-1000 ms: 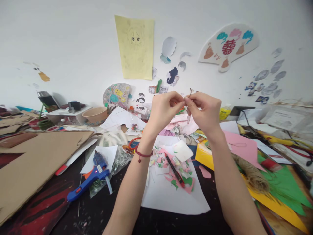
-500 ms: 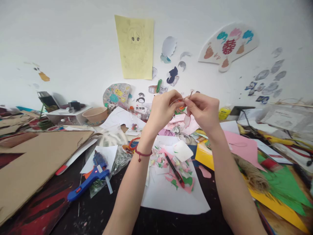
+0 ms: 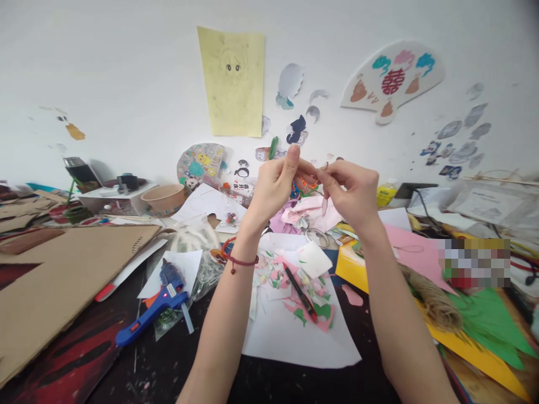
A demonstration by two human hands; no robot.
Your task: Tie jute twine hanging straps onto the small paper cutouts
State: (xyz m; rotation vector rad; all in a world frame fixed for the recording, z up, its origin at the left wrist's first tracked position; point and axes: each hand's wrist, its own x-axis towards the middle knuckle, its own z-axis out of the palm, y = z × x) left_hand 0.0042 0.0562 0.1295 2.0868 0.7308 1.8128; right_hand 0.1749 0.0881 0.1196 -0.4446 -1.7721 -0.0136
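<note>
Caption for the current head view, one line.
Left hand and right hand meet above paper scraps and a pen; blue glue gun at left.

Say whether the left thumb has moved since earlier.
Yes, upward: the bare left hand has its thumb raised, the tip nearer the bottom edge of the yellow paper sheet on the wall.

Left hand (image 3: 275,182), thumb now raised

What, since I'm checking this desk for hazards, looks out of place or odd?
The blue glue gun lies on its side, red light showing, nozzle over loose paper; it may be hot. Scraps are strewn across the white sheet, a pen on top, but that looks like clutter, not damage.
</note>
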